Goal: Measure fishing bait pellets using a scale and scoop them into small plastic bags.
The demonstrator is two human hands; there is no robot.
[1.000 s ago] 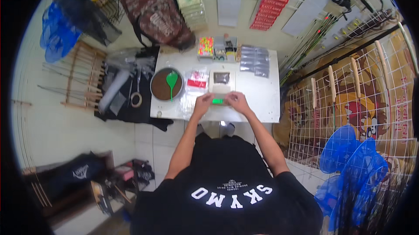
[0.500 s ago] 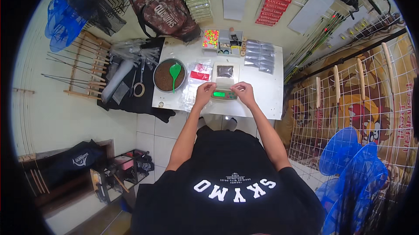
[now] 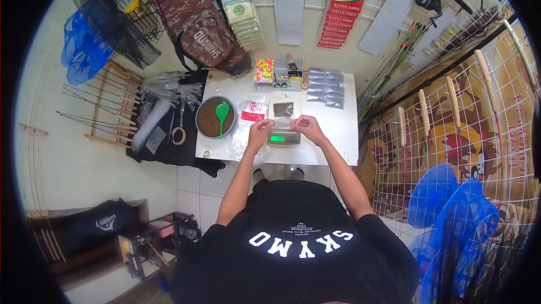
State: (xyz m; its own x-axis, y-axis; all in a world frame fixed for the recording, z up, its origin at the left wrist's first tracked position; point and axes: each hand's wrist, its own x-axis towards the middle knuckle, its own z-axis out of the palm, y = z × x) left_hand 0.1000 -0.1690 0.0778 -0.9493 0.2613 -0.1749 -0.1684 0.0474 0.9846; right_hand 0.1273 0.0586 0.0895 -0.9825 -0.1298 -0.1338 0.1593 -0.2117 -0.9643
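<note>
A small clear plastic bag (image 3: pixel 283 110) with dark brown grains in it lies over the white top of a digital scale (image 3: pixel 292 139), whose display glows green. On the bag's near edge, my left hand (image 3: pixel 260 135) pinches the left corner and my right hand (image 3: pixel 309 128) the right one. Both sets of fingertips are closed on the film. To the left stands a round metal bowl (image 3: pixel 198 124) of brown granules, with a green scoop (image 3: pixel 222 115) resting in it. Between bowl and scale lie flat clear bags (image 3: pixel 243 137) and a red printed packet (image 3: pixel 253 113).
Filled bags (image 3: pixel 327 87) lie in rows at the table's back right. Beside them stands a divided tray (image 3: pixel 288 73) with bright small beads in one part. On the left, a black cloth (image 3: pixel 186 152) bears tape (image 3: pixel 178 135) and scissors (image 3: pixel 182 106). Rods and nets hang around.
The whole view has tilted, so the table sits lower in the picture. Both hands keep their pinch on the bag's near edge, and the bag stays over the scale.
</note>
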